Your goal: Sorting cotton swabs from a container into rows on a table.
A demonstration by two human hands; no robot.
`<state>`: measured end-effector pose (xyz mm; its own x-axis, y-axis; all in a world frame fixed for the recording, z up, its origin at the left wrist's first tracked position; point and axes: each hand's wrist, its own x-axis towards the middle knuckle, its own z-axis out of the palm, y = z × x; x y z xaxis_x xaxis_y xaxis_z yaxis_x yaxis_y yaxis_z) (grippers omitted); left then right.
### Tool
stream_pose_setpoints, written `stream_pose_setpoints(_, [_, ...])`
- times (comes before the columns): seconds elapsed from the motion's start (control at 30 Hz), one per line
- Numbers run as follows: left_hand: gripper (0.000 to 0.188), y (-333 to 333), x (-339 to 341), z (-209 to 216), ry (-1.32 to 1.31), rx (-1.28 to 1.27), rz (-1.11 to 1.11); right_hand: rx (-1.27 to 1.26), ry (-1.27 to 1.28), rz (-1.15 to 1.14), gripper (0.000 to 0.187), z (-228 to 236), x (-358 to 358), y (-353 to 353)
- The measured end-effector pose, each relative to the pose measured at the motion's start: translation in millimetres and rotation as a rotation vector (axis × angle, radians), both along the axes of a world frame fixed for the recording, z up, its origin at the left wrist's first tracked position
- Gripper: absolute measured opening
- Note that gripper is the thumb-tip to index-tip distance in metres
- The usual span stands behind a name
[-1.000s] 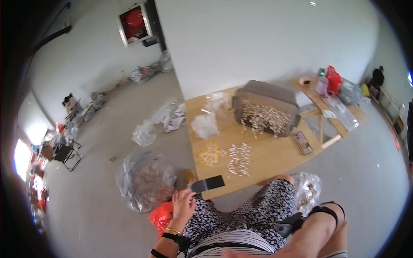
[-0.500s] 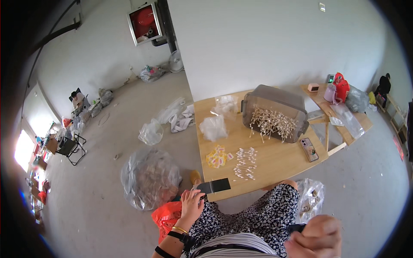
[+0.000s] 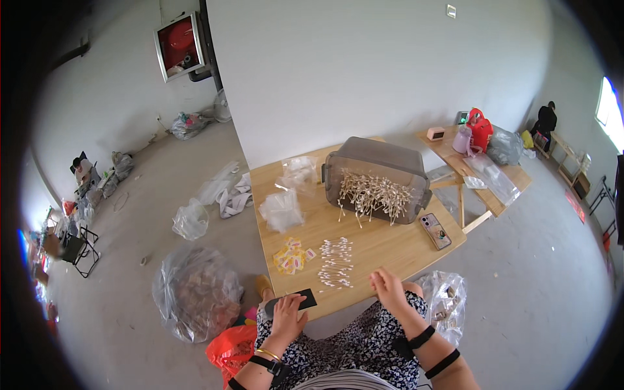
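Note:
My left hand [image 3: 286, 318] lies with fingers stretched over a flat black rectangular thing [image 3: 303, 299] at the table's near left corner. Just over the near edge of the wooden table [image 3: 390, 260] is my right hand [image 3: 388, 289], its fingers curled together; whatever they may hold is hidden. To its left, loose cotton swabs [image 3: 336, 262] are spread in a rough column. Small yellow and white paper slips [image 3: 292, 257] form a pile beside them. Behind, a grey see-through plastic tub [image 3: 377, 155] rests on its side, with a heap of cotton swabs [image 3: 376, 195] at its opening.
Clear plastic bags [image 3: 282, 209] sit at the table's left, and a phone [image 3: 435, 231] at its right. A large clear bag [image 3: 195, 292] and a red bag [image 3: 231, 351] stand on the floor to the left. A smaller table [image 3: 507, 177] holds a red bag [image 3: 480, 130].
My right hand has moved from low on the right, beside my lap, to the table's near edge. The left hand stays on the black thing. The view has swung right.

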<state>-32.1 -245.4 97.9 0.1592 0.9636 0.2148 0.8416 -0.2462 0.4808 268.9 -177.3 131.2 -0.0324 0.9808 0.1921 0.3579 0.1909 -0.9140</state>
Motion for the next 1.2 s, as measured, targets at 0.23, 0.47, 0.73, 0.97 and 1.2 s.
stream_pose_setpoints(0.23, [0.063, 50.9, 32.1, -35.0, 0.019, -0.13, -0.076, -0.101, -0.159, 0.025, 0.009, -59.5, -31.0, 11.8])
stream_pose_setpoints(0.47, [0.082, 90.4, 48.5, -57.3, 0.058, -0.055, -0.064, 0.118, -0.347, -0.051, 0.015, -88.0, -41.8, 22.4])
stream_pose_setpoints(0.73, [0.084, 98.4, 53.7, -74.2, -0.029, -0.069, -0.163, -0.017, -0.358, -0.108, 0.02, -109.7, -46.0, 28.4])
stream_pose_setpoints(0.97, [0.079, 92.4, 59.9, -71.3, -0.036, -0.074, -0.206, -0.099, -0.262, -0.132, 0.022, -97.8, -47.7, 21.5])
stream_pose_setpoints(1.2, [0.084, 96.6, 65.5, -78.8, 0.073, -0.113, -0.25, -0.112, -0.269, -0.115, 0.017, -103.9, -57.6, 24.9])
